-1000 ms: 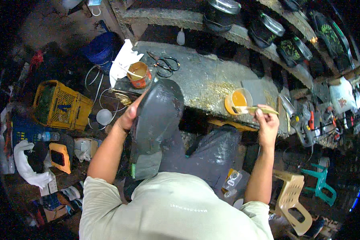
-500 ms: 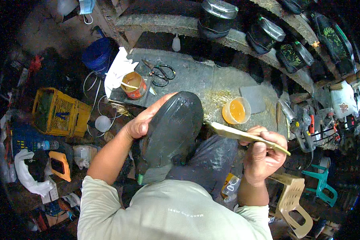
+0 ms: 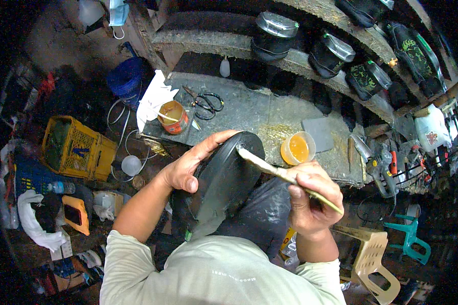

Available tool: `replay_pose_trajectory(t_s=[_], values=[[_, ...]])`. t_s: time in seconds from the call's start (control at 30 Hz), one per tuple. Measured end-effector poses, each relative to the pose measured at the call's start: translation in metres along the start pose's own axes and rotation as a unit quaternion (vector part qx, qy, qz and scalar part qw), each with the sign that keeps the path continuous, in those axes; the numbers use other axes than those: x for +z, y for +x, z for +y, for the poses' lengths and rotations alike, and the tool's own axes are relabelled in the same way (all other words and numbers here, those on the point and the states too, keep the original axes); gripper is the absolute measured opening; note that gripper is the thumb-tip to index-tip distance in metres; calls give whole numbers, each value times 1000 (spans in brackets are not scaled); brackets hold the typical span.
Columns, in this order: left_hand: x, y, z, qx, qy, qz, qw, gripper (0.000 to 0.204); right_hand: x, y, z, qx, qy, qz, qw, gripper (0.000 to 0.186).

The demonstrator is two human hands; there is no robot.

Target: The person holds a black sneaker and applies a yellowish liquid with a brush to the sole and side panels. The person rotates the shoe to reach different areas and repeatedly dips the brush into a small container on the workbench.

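My left hand [image 3: 197, 158] grips a black shoe [image 3: 228, 178] along its far left side, holding it over my lap with the sole turned up. Between the thumb and fingers of my right hand [image 3: 314, 197] is a long, flat, pale brush [image 3: 264, 165]. Its whitish tip touches the sole near the far, rounded end. A wet sheen shows on part of the sole. Beyond the right hand, on the bench, stands a clear tub [image 3: 297, 148] of orange-yellow liquid. An orange can [image 3: 173, 118] with a stick in it stands at the bench's left.
Black-handled scissors [image 3: 206, 105] and a grey flat piece [image 3: 318, 134] lie on the bench [image 3: 244, 109]. Black shoes [image 3: 332, 55] line the shelves behind. A yellow crate [image 3: 79, 150] stands left; beige [image 3: 374, 262] and green [image 3: 411, 236] plastic chairs stand right.
My right hand has moved left, bringing the brush tip from beside the shoe onto its sole. The shoe has shifted slightly toward me and tilted in my left hand.
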State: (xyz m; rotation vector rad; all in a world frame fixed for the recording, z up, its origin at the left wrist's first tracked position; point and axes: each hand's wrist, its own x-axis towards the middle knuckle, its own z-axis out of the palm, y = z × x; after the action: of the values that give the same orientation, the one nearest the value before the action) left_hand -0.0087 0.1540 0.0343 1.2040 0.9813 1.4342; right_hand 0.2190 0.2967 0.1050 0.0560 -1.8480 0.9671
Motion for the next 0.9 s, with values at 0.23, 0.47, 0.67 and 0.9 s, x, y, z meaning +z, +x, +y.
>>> replay_pose_trajectory(t_s=[0.23,0.47,0.67,0.9], values=[[6,-2,0,20,11,-5,1000,142,-6,-4,-10,4,7,38,999,28],[11,0,5,24,19,-8,1000,142,-8,-3,-6,-23,-5,23,999,30],[15,4,4,21,14,3,1000,141,-7,-2,-2,-30,1,21,999,31],[16,6,0,20,-3,4,1000,140,-8,-1,3,-36,6,12,999,32]])
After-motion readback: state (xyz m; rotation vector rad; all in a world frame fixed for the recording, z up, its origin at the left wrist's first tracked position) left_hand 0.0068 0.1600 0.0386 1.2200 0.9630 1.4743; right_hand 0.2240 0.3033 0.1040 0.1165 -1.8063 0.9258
